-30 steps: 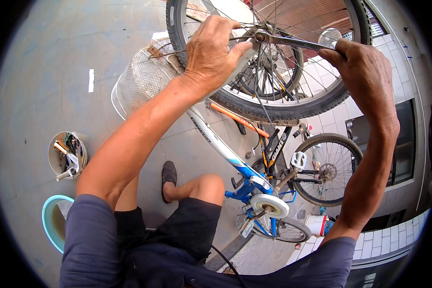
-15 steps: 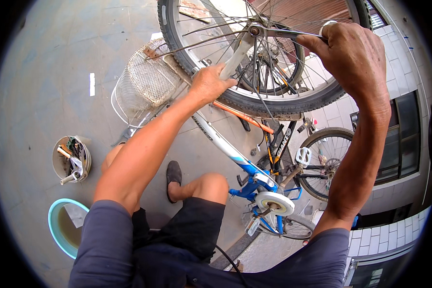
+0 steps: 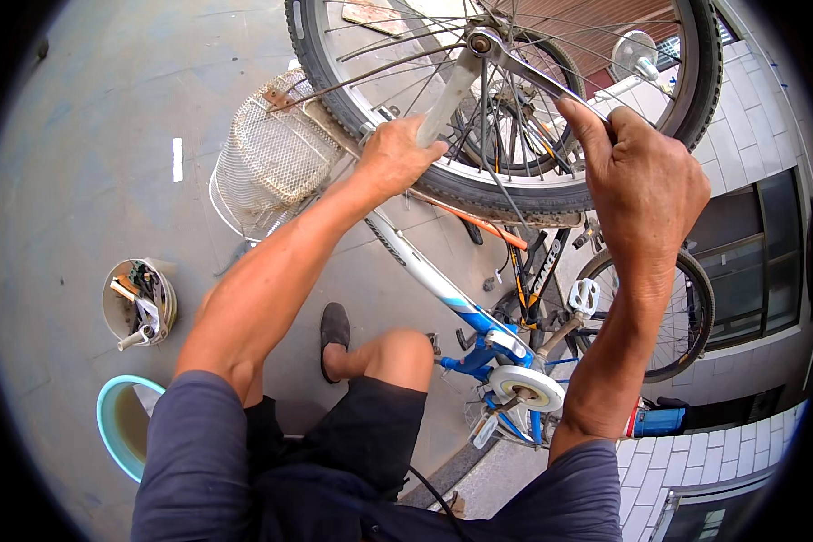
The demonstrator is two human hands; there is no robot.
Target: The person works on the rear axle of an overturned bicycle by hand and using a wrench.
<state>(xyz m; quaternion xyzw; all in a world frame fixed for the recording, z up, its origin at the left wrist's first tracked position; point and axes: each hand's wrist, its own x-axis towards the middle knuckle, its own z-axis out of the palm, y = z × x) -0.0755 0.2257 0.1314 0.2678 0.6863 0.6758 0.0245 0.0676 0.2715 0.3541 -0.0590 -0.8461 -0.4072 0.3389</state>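
Note:
A bicycle wheel stands upright in front of me, on a bicycle with a white and blue frame. My left hand is closed around the pale fork leg beside the spokes. At the hub, one end of a metal wrench sits on the axle nut. My right hand grips the wrench's other end, fingers curled and thumb along the handle. The wrench slopes down to the right from the nut. A wire basket hangs left of the wheel.
Other bicycles stand behind, one with an orange frame tube. On the floor at left are a bucket of tools and a turquoise basin of murky water. A tiled wall runs along the right.
My right hand has swung down toward me, turning the wrench clockwise from nearly level to a slope. My left hand stays on the fork leg. The view has shifted slightly.

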